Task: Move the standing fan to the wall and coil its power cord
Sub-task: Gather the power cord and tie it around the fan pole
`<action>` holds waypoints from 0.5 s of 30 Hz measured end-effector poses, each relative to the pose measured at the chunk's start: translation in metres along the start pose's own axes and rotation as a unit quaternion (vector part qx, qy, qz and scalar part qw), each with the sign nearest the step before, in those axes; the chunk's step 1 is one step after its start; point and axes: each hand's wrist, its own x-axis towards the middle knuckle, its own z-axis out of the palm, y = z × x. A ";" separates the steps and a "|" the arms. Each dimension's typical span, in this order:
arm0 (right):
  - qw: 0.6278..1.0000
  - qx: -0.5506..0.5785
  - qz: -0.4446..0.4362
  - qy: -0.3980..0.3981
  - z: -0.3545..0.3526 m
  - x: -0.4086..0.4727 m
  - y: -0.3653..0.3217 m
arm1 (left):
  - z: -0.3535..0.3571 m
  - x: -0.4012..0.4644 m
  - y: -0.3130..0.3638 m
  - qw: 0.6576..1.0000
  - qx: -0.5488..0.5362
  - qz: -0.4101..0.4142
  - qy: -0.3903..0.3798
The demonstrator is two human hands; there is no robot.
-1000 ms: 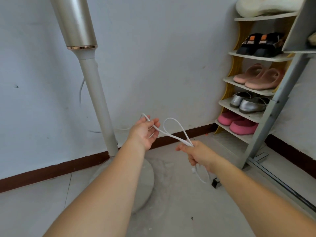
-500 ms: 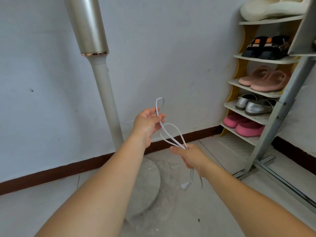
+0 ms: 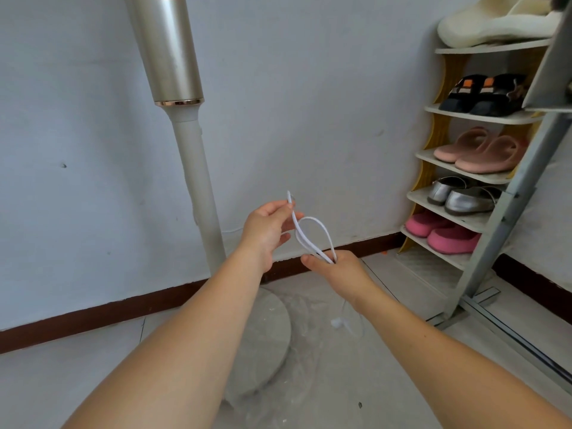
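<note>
Coiling proceeds — left hand (image 3: 266, 232) pinches power cord (image 3: 312, 235) at 12 o'clock, right hand (image 3: 335, 269) clamps gathered loops; even loops advisable.

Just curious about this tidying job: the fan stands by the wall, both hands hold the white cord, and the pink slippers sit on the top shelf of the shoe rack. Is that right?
Nearly. The head view shows the pink slippers on the lowest shelf of the shoe rack, not the top one, which holds a cream pair. The fan does stand by the wall, and the left hand and right hand both hold the white cord.
</note>
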 end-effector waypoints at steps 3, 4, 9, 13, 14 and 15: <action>1.000 -0.007 -0.001 0.005 -0.005 0.000 -0.002 | 0.001 0.004 -0.001 0.994 0.094 0.045 0.043; 1.000 -0.007 -0.008 0.009 -0.007 0.000 -0.003 | 0.001 0.006 -0.001 0.985 0.138 0.076 0.067; 0.997 0.024 -0.071 -0.020 -0.019 -0.001 -0.012 | -0.001 0.020 0.000 0.920 0.340 0.186 0.059; 0.990 0.094 -0.094 -0.058 -0.030 0.000 -0.021 | 0.005 0.024 0.003 0.903 0.385 0.190 -0.023; 0.989 0.098 -0.089 -0.062 -0.033 0.000 -0.023 | 0.008 0.024 0.004 0.913 0.364 0.184 -0.033; 0.991 0.090 -0.079 -0.062 -0.035 0.001 -0.025 | 0.011 0.022 0.006 0.927 0.330 0.174 -0.036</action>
